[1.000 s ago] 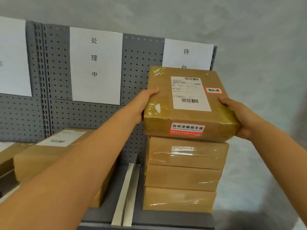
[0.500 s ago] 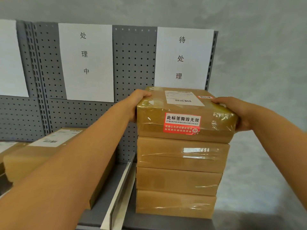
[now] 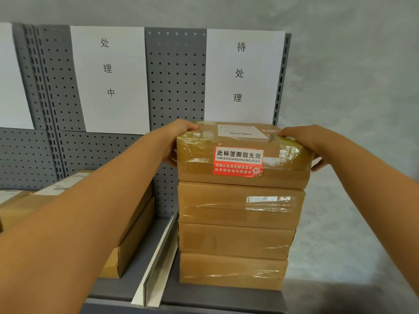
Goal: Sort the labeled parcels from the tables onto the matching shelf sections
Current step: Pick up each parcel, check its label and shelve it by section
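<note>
In the head view, both bare hands are gripping the flat brown cardboard parcel wrapped in clear tape point(image 3: 244, 152), which is lying level on top of a stack of three similar brown taped parcels point(image 3: 235, 234). The left hand point(image 3: 179, 141) is clasping the parcel's left edge, thumb lying over the top corner and fingers curling down its side. The right hand point(image 3: 303, 143) is clasping the right edge in the same way, thumb on top, fingertips showing below the far corner. Between the two hands, a red and white seal sticker point(image 3: 238, 160) is facing the camera on the parcel's front, and a white shipping label point(image 3: 240, 131) is lying on its top.

Just behind the hands, a white paper sign reading 待处理 point(image 3: 243, 73) is hanging on the grey perforated shelf back panel point(image 3: 176, 82). Further to the left of the left hand, a second white sign reading 处理中 point(image 3: 108, 75) is hanging. Below the left forearm, a white divider strip point(image 3: 158, 257) is separating the stack's section from another one, where more brown labelled parcels point(image 3: 133, 223) are lying.
</note>
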A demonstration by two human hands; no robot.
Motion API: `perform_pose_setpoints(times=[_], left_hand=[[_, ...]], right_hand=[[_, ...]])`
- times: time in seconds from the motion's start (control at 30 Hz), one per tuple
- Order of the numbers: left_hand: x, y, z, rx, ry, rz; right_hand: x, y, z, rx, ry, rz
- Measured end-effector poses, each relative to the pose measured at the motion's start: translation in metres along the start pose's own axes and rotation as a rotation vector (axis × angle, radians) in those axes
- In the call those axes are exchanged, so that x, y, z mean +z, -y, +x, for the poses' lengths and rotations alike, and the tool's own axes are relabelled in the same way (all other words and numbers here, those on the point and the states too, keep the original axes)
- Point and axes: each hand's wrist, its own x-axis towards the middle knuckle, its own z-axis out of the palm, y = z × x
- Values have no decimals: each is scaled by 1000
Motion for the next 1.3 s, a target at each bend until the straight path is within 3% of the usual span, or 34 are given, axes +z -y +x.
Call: perform_pose_setpoints(times=[0.13,0.23,0.33,0.43,0.7,0.93,1.3], left_hand=[[-9,-9,2,265,-334,194],[-27,0,-15,442,-404,282],[-55,21,-46,573,-449,486],[-98,42,-80,586,-568,705],[-236,120,-175,343,-818,1158],[-360,193,-239,116,-916,1367],[-515,299,-337,-129,-989,1497]], right_hand=[[4,8,-8,-396,-541,-309],[21,33,-24,-740,-626,-264],[59,76,-54,-955,-487,-129],[113,118,-91,-1127,-309,29],[269,185,-174,-1329,100,18],[372,243,-274,-1455,203,-5],[517,339,-437,-1601,383,48]])
